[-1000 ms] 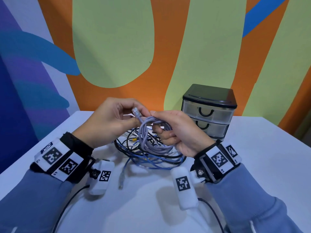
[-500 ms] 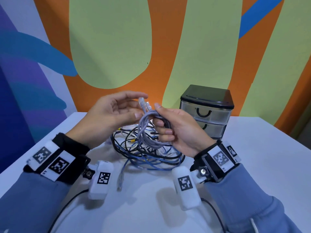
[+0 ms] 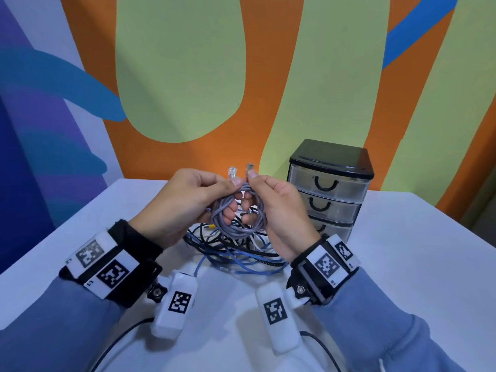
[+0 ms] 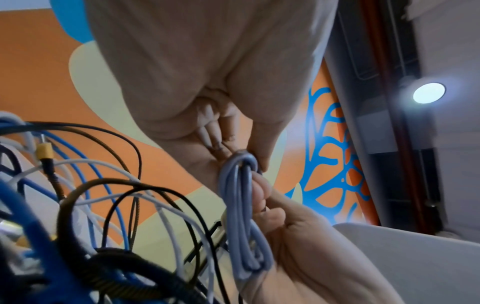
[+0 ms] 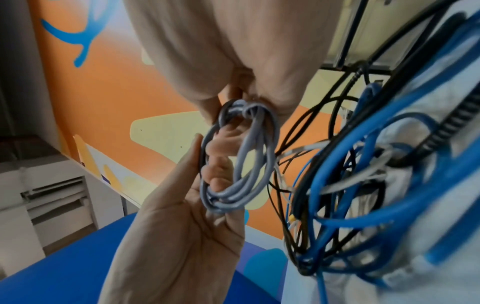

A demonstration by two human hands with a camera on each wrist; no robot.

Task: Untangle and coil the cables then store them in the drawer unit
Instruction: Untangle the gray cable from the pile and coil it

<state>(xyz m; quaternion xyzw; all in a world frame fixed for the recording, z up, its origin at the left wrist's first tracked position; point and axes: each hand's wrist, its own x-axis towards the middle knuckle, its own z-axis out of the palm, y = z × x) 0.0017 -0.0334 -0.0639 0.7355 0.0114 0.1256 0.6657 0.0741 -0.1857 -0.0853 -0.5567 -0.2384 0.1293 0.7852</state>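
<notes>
A grey coiled cable [image 3: 239, 216] hangs between both hands above the table; it also shows as a loop [image 4: 244, 222] in the left wrist view and a ring [image 5: 241, 162] in the right wrist view. My left hand [image 3: 188, 205] pinches one end below its clear plug [image 3: 232, 173]. My right hand [image 3: 276, 208] pinches the other end below its plug [image 3: 250, 167], with fingers through the coil. Under the hands lies a tangle of blue, black and white cables [image 3: 236, 253]. The drawer unit [image 3: 330, 189], black-topped with three clear drawers, stands at the right, all drawers closed.
The white table [image 3: 402, 264] stretches right and forward of the drawer unit. A painted orange, green and blue wall [image 3: 188, 76] stands behind the table. Black leads [image 3: 118, 342] run from the wrist cameras toward me.
Both hands have risen slightly with the grey coil. The two plug ends now stand side by side, pointing up, one pinched in each hand.
</notes>
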